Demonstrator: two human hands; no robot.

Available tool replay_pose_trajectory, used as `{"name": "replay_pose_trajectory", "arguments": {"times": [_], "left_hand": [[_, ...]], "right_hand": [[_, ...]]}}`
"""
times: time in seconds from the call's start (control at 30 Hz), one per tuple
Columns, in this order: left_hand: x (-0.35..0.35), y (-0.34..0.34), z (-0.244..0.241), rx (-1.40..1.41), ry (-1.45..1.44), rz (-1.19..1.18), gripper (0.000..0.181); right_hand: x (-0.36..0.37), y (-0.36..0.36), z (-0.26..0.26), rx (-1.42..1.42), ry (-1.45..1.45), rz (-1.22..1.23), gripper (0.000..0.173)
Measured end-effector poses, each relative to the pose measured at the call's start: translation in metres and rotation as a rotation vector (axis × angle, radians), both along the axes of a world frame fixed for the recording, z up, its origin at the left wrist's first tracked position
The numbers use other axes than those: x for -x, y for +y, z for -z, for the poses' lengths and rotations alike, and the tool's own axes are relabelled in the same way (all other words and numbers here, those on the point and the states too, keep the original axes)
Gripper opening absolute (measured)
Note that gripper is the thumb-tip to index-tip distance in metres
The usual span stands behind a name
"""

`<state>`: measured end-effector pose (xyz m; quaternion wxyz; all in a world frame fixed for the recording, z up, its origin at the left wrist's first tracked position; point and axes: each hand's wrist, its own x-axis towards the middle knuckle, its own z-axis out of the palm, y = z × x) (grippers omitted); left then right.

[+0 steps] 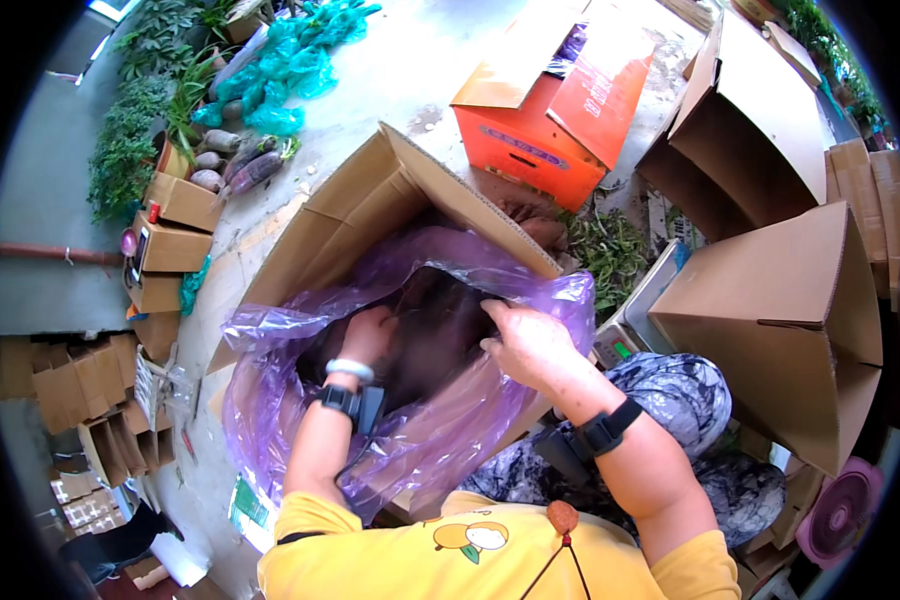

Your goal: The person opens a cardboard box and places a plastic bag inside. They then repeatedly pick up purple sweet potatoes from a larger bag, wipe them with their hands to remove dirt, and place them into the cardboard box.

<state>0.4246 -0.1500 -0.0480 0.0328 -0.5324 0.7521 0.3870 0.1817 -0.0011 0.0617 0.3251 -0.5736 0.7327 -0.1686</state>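
A large cardboard box (349, 206) stands open before me, lined with a crinkled purple plastic bag (420, 442). The bag's mouth is spread wide and its edges hang over the box's near side. Inside lies a dark mass (439, 337), too shaded to name. My left hand (369, 334) reaches down into the bag at the left of this mass, fingers curled and partly hidden. At the right side of the opening is my right hand (529, 341), its thumb and forefinger against the dark mass's edge. Whether either hand grips anything is unclear.
An orange carton (529, 154) stands beyond the box. Right are empty cardboard boxes (757, 277), a scale (622, 337) with a lit display, and cut greens (607, 251). Purple-skinned roots (255, 169), teal plastic bags (292, 67) and small cartons (169, 240) lie left. A pink fan (840, 514) is lower right.
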Motion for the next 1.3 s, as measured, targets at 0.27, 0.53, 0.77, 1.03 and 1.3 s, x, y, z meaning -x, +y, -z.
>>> {"name": "replay_pose_trajectory", "arguments": {"times": [0.27, 0.53, 0.77, 1.03, 1.3], "left_hand": [[-0.102, 0.063, -0.064, 0.083, 0.532, -0.398, 0.011], [-0.069, 0.061, -0.214, 0.224, 0.884, -0.331, 0.009], [-0.024, 0.036, -0.285, 0.166, 1.284, -0.146, 0.011], [0.061, 0.004, -0.317, -0.051, 1.495, -0.030, 0.014], [0.119, -0.024, -0.303, -0.155, 1.458, -0.295, 0.014]], "right_hand": [[-0.005, -0.003, -0.002, -0.068, -0.020, -0.073, 0.045], [-0.004, -0.002, -0.001, -0.028, -0.363, -0.043, 0.050], [-0.004, -0.005, -0.030, 0.209, -0.779, -0.068, 0.081], [0.035, -0.021, -0.046, 0.406, -1.108, -0.056, 0.071], [0.061, 0.000, -0.047, 0.406, -0.541, 0.102, 0.050]]}}
